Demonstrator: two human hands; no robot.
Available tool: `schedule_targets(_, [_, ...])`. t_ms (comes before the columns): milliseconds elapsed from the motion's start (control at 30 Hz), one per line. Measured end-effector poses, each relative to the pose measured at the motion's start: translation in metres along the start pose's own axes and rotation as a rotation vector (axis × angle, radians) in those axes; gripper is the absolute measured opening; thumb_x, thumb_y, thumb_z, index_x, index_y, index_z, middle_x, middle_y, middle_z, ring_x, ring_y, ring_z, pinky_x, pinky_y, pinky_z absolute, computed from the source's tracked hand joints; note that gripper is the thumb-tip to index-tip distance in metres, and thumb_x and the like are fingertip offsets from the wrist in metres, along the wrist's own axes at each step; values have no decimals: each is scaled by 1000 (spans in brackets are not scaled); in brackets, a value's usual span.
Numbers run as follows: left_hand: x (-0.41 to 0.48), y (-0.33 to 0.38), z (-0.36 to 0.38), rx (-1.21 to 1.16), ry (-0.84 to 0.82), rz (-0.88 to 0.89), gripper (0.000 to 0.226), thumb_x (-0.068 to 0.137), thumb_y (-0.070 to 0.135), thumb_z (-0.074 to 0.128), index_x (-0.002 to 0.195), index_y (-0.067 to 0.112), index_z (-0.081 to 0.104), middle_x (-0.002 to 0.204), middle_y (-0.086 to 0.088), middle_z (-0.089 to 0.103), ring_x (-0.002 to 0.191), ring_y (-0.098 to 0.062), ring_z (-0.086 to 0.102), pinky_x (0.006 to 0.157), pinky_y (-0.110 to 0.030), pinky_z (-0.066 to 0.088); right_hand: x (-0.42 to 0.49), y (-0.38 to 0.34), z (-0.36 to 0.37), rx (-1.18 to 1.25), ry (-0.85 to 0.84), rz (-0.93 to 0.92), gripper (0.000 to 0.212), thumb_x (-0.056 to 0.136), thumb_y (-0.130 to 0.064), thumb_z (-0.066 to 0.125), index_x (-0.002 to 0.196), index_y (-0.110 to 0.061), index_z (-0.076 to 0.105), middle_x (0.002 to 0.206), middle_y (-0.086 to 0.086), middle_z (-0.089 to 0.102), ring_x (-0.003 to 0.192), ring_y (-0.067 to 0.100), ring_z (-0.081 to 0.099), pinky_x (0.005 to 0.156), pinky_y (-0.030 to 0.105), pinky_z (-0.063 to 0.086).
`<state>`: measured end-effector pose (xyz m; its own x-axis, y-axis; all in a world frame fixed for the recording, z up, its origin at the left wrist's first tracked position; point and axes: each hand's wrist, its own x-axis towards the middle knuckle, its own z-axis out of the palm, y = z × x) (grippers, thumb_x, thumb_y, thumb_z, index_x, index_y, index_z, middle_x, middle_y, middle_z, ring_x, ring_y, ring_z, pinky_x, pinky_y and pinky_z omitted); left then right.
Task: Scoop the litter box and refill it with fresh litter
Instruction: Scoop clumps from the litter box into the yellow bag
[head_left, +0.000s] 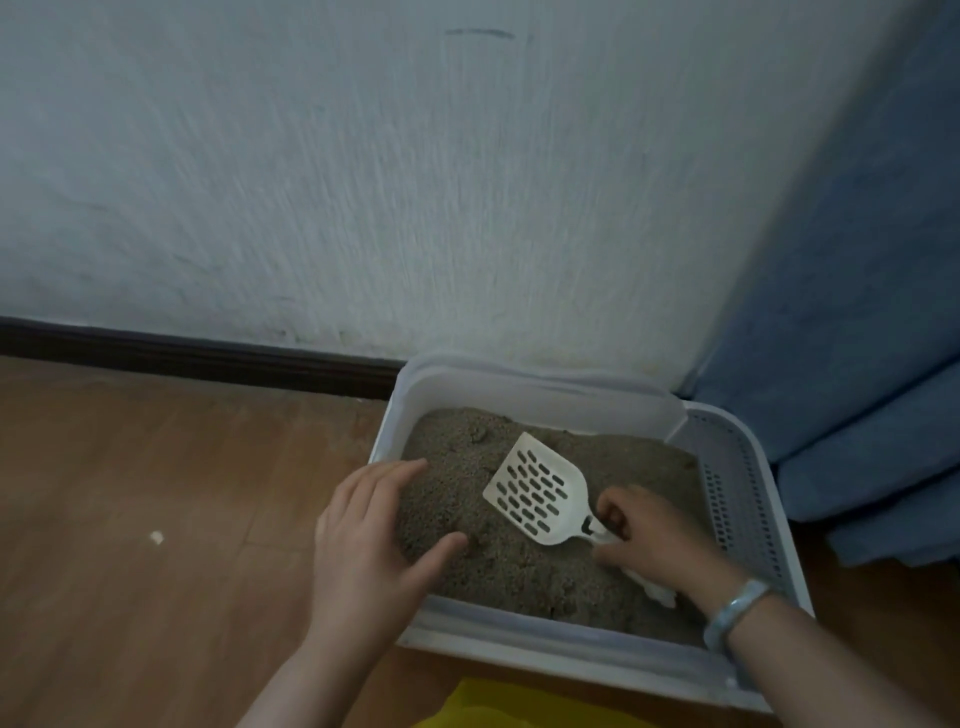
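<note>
The box (524, 384) sits on the floor (156, 493) in a corner, its back against the wall (363, 182), with a curtain (841, 312) just beside it. Grey litter (467, 499) fills it. A white slotted scoop (537, 488) lies tilted over the litter. The right hand (649, 535), a bracelet (735, 608) on its wrist, grips the scoop's handle. The left hand (369, 540) is spread wide over the box's left rim, holding nothing.

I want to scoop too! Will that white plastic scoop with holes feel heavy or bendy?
Probably light: the white slotted plastic scoop is thin and full of slots. Likely stiff, since its blade holds flat while the right hand grips the handle.
</note>
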<state>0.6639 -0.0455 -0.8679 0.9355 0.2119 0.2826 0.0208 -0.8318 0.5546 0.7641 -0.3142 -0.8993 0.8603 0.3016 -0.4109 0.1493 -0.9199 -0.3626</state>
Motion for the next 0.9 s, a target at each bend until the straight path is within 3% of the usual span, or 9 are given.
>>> schedule_targets(133, [1, 0, -1, 10, -36, -16, 68, 67, 64, 57, 123, 26, 54, 120, 14, 53, 118, -12, 44, 92, -36, 39, 3, -4, 5, -66, -18, 7, 17, 79, -34, 66, 90, -25, 57, 93, -6, 54, 85, 11, 53, 71, 28, 45])
schedule_targets(233, [1, 2, -3, 36, -69, -43, 72, 67, 66, 55, 127, 26, 52, 124, 9, 54, 119, -13, 43, 94, -39, 41, 3, -12, 3, -38, 59, -30, 14, 80, -33, 63, 92, -26, 59, 91, -7, 54, 84, 13, 53, 72, 30, 46])
schedule_targets(400, [-1, 4, -4, 59, -93, -65, 78, 68, 68, 53, 133, 26, 45, 131, 7, 50, 125, -12, 36, 99, -36, 35, -1, -31, -21, -260, 187, -197, 14, 82, -39, 55, 93, -33, 46, 91, -11, 54, 91, 17, 55, 83, 34, 36])
schedule_targets(567, [-1, 6, -4, 90, -114, -74, 83, 67, 69, 49, 137, 26, 41, 135, 6, 47, 128, -11, 31, 101, -34, 32, -2, -43, -47, -431, 181, -297, 22, 87, -35, 52, 109, -31, 54, 106, -3, 59, 98, 23, 58, 75, 32, 45])
schedule_targets(700, [-1, 6, -5, 97, -118, -70, 83, 66, 70, 47, 137, 26, 40, 136, 7, 46, 128, -10, 30, 100, -36, 33, -7, -46, -66, -562, 164, -289, 18, 91, -32, 48, 104, -30, 59, 105, -1, 62, 95, 23, 60, 68, 31, 43])
schedule_targets(833, [0, 8, -5, 114, -122, -77, 83, 66, 71, 46, 137, 27, 40, 135, 7, 47, 128, -12, 32, 99, -37, 35, -15, -41, -82, -676, 66, -192, 10, 91, -28, 49, 87, -30, 58, 103, -1, 63, 94, 22, 61, 64, 27, 40])
schedule_targets(900, [0, 10, -5, 117, -116, -79, 81, 67, 69, 50, 136, 27, 41, 134, 7, 48, 128, -13, 33, 98, -38, 35, -17, -42, -82, -725, 32, -180, 14, 91, -25, 49, 95, -26, 63, 106, 1, 63, 96, 23, 61, 65, 27, 38])
